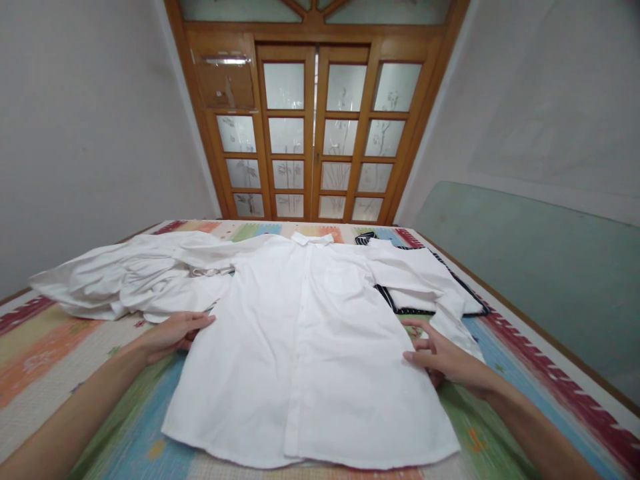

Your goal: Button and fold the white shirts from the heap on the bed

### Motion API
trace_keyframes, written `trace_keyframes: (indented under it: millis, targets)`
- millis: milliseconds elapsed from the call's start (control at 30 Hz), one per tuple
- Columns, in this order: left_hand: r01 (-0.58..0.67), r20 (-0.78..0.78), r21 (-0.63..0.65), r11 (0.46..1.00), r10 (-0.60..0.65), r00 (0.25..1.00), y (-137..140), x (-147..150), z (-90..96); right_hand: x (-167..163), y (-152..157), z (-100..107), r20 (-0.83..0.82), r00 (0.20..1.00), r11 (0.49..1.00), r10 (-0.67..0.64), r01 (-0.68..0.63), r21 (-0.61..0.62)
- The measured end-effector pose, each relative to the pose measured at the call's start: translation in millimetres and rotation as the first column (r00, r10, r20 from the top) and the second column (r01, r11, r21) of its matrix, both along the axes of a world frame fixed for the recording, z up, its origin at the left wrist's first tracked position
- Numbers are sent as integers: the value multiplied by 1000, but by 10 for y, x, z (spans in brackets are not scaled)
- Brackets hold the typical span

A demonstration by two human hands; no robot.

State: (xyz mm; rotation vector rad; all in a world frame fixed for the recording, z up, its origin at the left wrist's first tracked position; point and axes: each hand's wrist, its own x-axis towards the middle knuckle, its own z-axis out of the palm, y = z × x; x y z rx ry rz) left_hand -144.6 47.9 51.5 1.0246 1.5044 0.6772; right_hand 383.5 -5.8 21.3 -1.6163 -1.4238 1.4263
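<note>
A white button-up shirt (260, 353) lies face up and spread out, its collar at the far end and its hem towards me. My left hand (183, 331) is at the shirt's left side edge, thumb and fingers closed on the cloth; some fingertips are hidden below. At the opposite side edge is my right hand (433, 350), fingers apart, the thumb touching the cloth. The right sleeve (410, 273) stretches outward and bends down behind that hand.
Crumpled white cloth (135, 273) is heaped at the left. Beneath the right sleeve lies a folded white piece with dark striped edging (470, 300). A colourful patterned cover (35, 360) spreads under everything. Wooden glazed doors (315, 127) stand behind; a greenish panel (540, 260) leans at right.
</note>
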Motion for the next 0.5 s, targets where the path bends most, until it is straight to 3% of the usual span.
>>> trace_keyframes:
  millis: [133,233,500]
  targets:
    - [41,52,-73,996,-37,998,-291,-51,-54,24,-57,49,26,997,995,73,-75,60]
    - [-7,42,-48,999,9,999,-449,-59,-136,77,-42,46,84,994,991,69,-79,110]
    - [5,-263,45,999,6,965,-594,-214,-308,192,-75,-75,213,977,988,-34,1,153]
